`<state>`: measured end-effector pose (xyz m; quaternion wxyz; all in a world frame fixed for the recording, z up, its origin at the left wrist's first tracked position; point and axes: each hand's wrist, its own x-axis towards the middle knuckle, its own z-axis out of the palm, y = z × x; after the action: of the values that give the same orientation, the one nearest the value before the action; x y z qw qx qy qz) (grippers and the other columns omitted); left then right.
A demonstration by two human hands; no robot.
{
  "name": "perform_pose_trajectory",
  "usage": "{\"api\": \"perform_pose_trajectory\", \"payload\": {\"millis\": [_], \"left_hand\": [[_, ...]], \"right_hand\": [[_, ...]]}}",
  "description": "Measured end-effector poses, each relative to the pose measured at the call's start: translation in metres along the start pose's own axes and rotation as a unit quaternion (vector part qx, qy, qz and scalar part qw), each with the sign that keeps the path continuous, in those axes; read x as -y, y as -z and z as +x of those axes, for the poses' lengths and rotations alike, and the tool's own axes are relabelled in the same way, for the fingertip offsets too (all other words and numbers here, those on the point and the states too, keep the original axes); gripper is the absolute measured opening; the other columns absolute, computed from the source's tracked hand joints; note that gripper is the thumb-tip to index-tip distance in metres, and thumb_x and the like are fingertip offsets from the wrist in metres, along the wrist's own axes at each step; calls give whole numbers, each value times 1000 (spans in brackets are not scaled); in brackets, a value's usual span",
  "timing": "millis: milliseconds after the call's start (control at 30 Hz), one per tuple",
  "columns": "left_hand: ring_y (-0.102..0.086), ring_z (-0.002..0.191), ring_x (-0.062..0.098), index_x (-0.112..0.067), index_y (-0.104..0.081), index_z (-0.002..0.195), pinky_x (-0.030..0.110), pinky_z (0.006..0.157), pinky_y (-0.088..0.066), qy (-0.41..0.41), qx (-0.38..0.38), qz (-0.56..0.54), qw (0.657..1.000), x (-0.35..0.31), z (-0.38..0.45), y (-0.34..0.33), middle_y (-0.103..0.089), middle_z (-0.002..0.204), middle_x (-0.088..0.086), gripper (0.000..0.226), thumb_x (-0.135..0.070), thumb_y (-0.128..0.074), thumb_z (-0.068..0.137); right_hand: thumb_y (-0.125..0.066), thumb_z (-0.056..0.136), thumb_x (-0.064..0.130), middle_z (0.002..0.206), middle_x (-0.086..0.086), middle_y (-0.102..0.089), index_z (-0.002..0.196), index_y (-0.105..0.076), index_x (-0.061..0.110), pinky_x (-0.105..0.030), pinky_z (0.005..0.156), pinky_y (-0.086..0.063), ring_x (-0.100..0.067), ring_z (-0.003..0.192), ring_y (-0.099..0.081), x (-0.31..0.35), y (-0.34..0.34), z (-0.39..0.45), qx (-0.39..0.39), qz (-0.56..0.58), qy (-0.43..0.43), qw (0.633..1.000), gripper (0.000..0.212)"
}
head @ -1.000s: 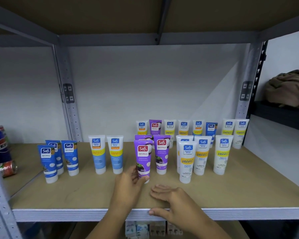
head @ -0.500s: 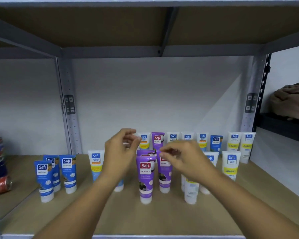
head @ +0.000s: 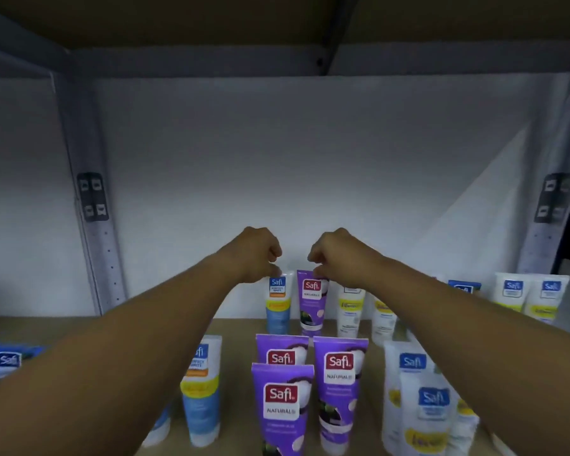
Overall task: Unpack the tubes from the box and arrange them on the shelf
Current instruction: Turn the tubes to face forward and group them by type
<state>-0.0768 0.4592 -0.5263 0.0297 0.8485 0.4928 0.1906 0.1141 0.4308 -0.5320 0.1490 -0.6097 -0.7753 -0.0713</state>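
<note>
Several Safi tubes stand cap-down on the wooden shelf point(head: 242, 330). Both my arms reach over the front rows to the back row. My left hand point(head: 257, 255) pinches the top edge of a white and blue tube point(head: 278, 304). Right beside it, my right hand point(head: 339, 255) pinches the top edge of a purple tube point(head: 311, 304). Both tubes stand upright with their caps on the shelf. In front stand three more purple tubes point(head: 282, 406). No box is in view.
White and yellow tubes point(head: 351, 311) continue the back row to the right. More white tubes point(head: 425, 406) stand at the front right, and blue tubes point(head: 7, 360) at the far left. A grey upright post point(head: 89, 209) and the upper shelf point(head: 277, 21) frame the bay.
Both hands have left the shelf's front edge, risen over the front tubes and reached to the back row, where they now pinch two tube tops. The camera has moved closer.
</note>
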Motion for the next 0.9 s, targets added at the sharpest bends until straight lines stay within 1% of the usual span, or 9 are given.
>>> {"api": "perform_pose_trajectory", "payload": {"millis": [67,133,233,333,433,533,667,767,900], "left_hand": [[-64,103,18,-10,-66,122,27,87,-53,0,35,18,999,3,12,-6,-68,121,6,43,-21,-78,83],[-64,98,17,-10,-71,114,25,80,-51,-6,51,31,998,5,16,-11,-70,116,5,34,-18,-79,82],[-61,86,13,-10,-74,106,23,73,-48,-17,44,39,998,8,15,-16,-71,109,5,25,-16,-78,82],[-60,81,13,-9,-74,105,23,73,-49,-8,29,32,999,9,9,-14,-71,108,6,24,-14,-78,82],[-60,84,14,-9,-73,108,25,78,-53,-2,3,31,1000,5,0,-5,-71,110,6,25,-13,-77,83],[-59,84,12,-9,-73,108,23,75,-49,-4,-35,28,999,-1,-13,15,-70,109,6,24,-11,-76,84],[-61,83,13,-10,-75,103,23,74,-48,-17,-95,26,995,-14,-34,58,-71,105,4,20,-11,-76,84],[-62,82,13,-10,-76,99,23,73,-46,-24,-137,33,990,-26,-55,95,-72,100,3,17,-11,-77,82],[-64,80,13,-11,-76,95,24,70,-45,-24,-170,42,984,-39,-88,140,-73,96,2,15,-12,-79,80]], "right_hand": [[-74,85,22,118,-9,-64,117,-68,13,-34,86,-56,-22,99,-65,1,-6,10,25,-13,13,1000,35],[-76,82,18,111,-10,-67,107,-71,12,-37,83,-58,-22,94,-67,3,-9,15,43,-20,21,999,26],[-76,81,13,104,-11,-70,98,-72,10,-37,81,-58,-22,90,-68,7,-8,16,43,-11,23,999,18],[-73,85,14,106,-10,-70,100,-72,9,-33,81,-57,-21,93,-68,13,-3,10,41,-7,18,999,16],[-71,86,16,109,-10,-68,102,-70,10,-32,81,-56,-22,96,-67,20,10,1,30,-2,15,999,17],[-72,86,16,109,-10,-67,101,-69,10,-35,83,-57,-21,96,-67,30,32,-10,6,4,20,1000,17],[-72,86,19,107,-9,-68,100,-70,10,-35,82,-58,-20,94,-68,49,73,-24,-32,5,32,999,16],[-72,84,15,104,-10,-69,96,-72,11,-36,82,-58,-22,90,-68,68,110,-35,-79,-6,47,996,12],[-74,83,15,101,-9,-72,96,-72,10,-36,81,-58,-23,91,-68,99,155,-57,-122,-20,67,990,14]]}}
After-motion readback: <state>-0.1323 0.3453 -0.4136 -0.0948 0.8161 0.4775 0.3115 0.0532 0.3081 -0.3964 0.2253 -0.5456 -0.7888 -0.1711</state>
